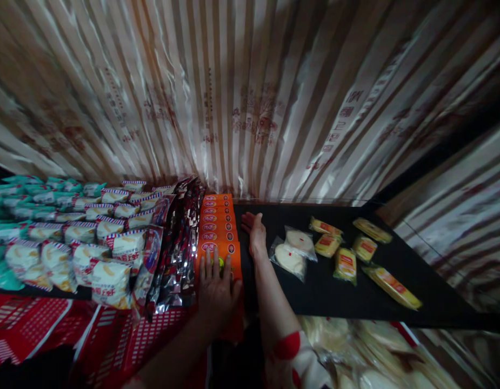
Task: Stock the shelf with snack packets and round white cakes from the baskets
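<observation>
My left hand (pixel 217 283) lies flat, fingers stretched, on the front of a row of overlapping orange packets (pixel 215 227). To the right of that row, my right hand (pixel 255 233) stands on edge over the black shelf (pixel 302 294), with its fingers extended toward the packets' far end. Whether it touches them I cannot tell. Left of the orange row stand shiny dark red foil packets (pixel 179 254), packed tightly on edge. Two clear bags of round white flatbreads (pixel 290 259) lie to the right of my right hand.
Small yellow wrapped cakes (pixel 347 265) are scattered at the right. White snack bags (pixel 107 275) and teal bags (pixel 10 254) fill the left. Red baskets (pixel 124 335) stand below the front edge, with bagged flatbreads (pixel 363 346) at lower right. A striped plastic curtain (pixel 250 97) hangs behind.
</observation>
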`<state>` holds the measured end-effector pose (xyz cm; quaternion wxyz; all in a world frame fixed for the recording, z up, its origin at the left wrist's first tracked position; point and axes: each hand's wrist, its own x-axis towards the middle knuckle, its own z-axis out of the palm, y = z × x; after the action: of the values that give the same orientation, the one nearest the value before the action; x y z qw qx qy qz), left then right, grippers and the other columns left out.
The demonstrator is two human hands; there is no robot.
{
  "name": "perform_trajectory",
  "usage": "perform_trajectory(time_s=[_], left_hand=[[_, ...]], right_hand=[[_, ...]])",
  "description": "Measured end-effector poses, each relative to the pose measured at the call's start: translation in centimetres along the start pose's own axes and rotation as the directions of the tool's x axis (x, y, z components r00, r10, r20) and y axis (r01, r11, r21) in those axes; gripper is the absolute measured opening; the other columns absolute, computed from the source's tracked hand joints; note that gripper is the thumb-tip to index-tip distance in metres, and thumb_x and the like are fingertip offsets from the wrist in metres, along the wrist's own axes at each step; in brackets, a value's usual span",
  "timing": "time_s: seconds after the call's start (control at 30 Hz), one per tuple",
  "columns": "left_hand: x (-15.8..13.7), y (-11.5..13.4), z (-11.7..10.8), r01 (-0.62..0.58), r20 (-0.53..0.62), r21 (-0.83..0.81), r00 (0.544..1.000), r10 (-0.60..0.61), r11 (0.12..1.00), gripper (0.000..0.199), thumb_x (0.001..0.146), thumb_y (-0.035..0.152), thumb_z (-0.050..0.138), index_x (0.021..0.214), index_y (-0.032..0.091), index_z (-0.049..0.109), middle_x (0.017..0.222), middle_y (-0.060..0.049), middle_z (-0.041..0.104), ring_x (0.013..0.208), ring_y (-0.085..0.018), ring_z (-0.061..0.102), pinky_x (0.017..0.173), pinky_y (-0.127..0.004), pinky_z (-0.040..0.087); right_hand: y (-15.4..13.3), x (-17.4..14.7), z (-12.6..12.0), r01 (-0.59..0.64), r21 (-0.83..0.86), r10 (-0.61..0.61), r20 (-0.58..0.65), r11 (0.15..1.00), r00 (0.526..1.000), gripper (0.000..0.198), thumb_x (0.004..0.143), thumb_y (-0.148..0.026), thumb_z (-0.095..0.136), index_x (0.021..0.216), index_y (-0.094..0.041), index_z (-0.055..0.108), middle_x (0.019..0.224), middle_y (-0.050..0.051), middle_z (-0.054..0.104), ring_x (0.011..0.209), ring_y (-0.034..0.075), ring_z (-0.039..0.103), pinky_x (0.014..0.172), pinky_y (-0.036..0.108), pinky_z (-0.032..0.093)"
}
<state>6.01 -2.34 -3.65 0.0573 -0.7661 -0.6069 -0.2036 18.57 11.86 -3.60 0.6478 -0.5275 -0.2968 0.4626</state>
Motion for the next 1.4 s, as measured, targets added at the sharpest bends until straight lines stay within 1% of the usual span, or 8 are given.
perform_trajectory(time_s=[0.2,0.4,0.53,0.73,0.93,1.1,1.23,1.4], left_hand=[[-0.1,0.2,-0.1,0.022,0.007,0.014,1.000,-0.022,1.000,0.054,0.086,0.043,0.046,0.134,0.019,0.044,0.142,-0.012,0.042,0.132,-0.033,0.033,0.106,-0.054,0.027],[-0.1,0.4,0.0,0.019,0.005,0.019,1.000,-0.019,1.000,0.054,0.085,0.042,0.047,0.134,0.019,0.045,0.144,-0.012,0.039,0.133,-0.033,0.031,0.106,-0.053,0.028],[-0.2,0.5,0.1,0.026,0.005,0.020,1.000,-0.026,0.999,0.051,0.085,0.042,0.047,0.132,0.020,0.048,0.144,-0.011,0.039,0.134,-0.033,0.030,0.106,-0.053,0.028],[-0.2,0.6,0.1,0.040,0.009,0.039,0.999,-0.040,0.998,0.053,0.085,0.042,0.047,0.133,0.021,0.046,0.145,-0.011,0.037,0.134,-0.033,0.029,0.105,-0.054,0.028],[-0.2,0.8,0.2,0.056,0.017,0.040,0.998,-0.057,0.998,0.053,0.086,0.041,0.046,0.134,0.019,0.044,0.146,-0.012,0.035,0.135,-0.034,0.028,0.106,-0.055,0.026],[-0.4,0.7,0.3,0.058,0.021,0.034,0.998,-0.059,0.998,0.054,0.086,0.043,0.046,0.134,0.019,0.045,0.146,-0.012,0.036,0.134,-0.034,0.028,0.106,-0.055,0.026],[-0.4,0.6,0.3,0.049,0.020,0.035,0.999,-0.049,0.998,0.053,0.086,0.042,0.046,0.134,0.019,0.046,0.144,-0.011,0.039,0.134,-0.033,0.029,0.106,-0.054,0.027],[-0.3,0.7,0.0,0.047,0.032,0.026,0.998,-0.047,0.999,0.054,0.086,0.042,0.045,0.135,0.020,0.043,0.143,-0.011,0.039,0.134,-0.032,0.029,0.106,-0.054,0.026]], right_hand=[[-0.7,-0.1,-1.0,-0.052,-0.064,0.058,0.083,0.997,0.995,0.061,0.082,-0.068,0.035,0.083,-0.015,0.064,0.080,0.011,0.071,0.068,0.019,0.068,0.064,0.030,0.054],[-0.5,-0.6,-1.8,0.007,-0.317,0.053,0.178,0.948,0.983,0.058,0.081,-0.068,0.037,0.075,-0.018,0.066,0.074,0.007,0.071,0.065,0.018,0.067,0.057,0.028,0.054],[-0.1,-0.8,-2.3,0.096,-0.520,0.050,0.260,0.849,0.964,0.041,0.077,-0.057,0.051,0.075,-0.020,0.068,0.069,0.003,0.070,0.059,0.017,0.065,0.055,0.028,0.052],[0.0,-1.3,-2.1,0.209,-0.585,0.008,0.345,0.784,0.939,0.021,0.074,-0.037,0.058,0.081,-0.023,0.071,0.065,-0.001,0.068,0.052,0.013,0.061,0.055,0.026,0.051],[0.4,-0.8,-2.1,0.247,-0.600,-0.040,0.336,0.761,0.941,0.017,0.075,-0.031,0.055,0.080,-0.022,0.069,0.066,-0.001,0.068,0.055,0.013,0.062,0.061,0.026,0.052],[0.9,-0.3,-2.1,0.185,-0.578,-0.041,0.253,0.795,0.967,0.025,0.080,-0.033,0.049,0.093,-0.020,0.067,0.074,0.003,0.070,0.062,0.017,0.067,0.065,0.032,0.054],[1.1,-0.2,-1.7,0.149,-0.435,-0.054,0.224,0.888,0.973,0.031,0.082,-0.040,0.050,0.097,-0.019,0.066,0.086,0.007,0.071,0.076,0.020,0.068,0.074,0.037,0.055],[1.0,-0.4,-0.9,0.075,-0.175,-0.037,0.214,0.982,0.976,0.053,0.084,-0.058,0.044,0.112,-0.016,0.061,0.112,0.013,0.066,0.102,0.023,0.063,0.088,0.040,0.052]])
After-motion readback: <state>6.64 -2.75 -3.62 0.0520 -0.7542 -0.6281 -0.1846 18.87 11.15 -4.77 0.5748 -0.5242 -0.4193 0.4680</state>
